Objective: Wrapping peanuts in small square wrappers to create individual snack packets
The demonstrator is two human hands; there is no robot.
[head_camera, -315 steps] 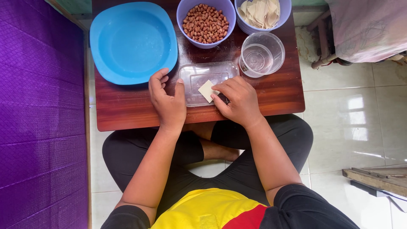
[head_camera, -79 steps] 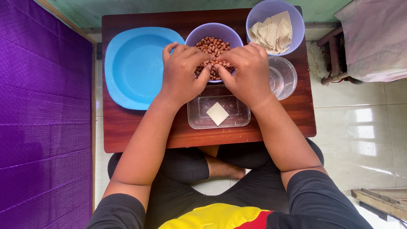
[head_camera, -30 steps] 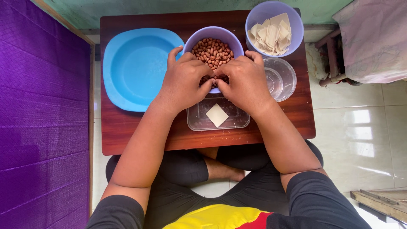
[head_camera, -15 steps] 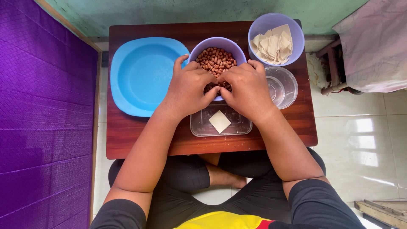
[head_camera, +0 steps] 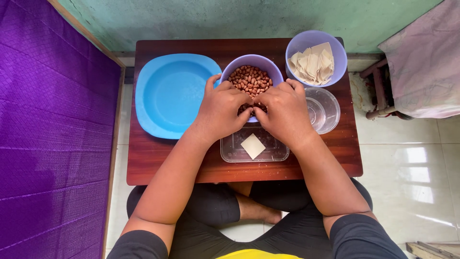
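Observation:
My left hand (head_camera: 221, 109) and my right hand (head_camera: 285, 110) meet over the near rim of a lilac bowl of brown peanuts (head_camera: 250, 79). The fingertips of both hands pinch together there; what they hold is hidden. Just below the hands lies a clear rectangular tray (head_camera: 235, 149) with one pale square wrapper (head_camera: 252, 146) flat in it. All of this rests on a small dark wooden table (head_camera: 153, 158).
A large empty blue plate (head_camera: 172, 96) sits at the left. At the back right a lilac bowl (head_camera: 302, 45) holds a stack of pale square wrappers (head_camera: 312, 63). A clear round bowl (head_camera: 325, 109) stands right of my right hand. A purple mat (head_camera: 48, 144) lies left.
Both hands have drawn back from inside the peanut bowl to its near rim, fingertips pinched together. The view has shifted slightly; the wrapper in the tray has not moved.

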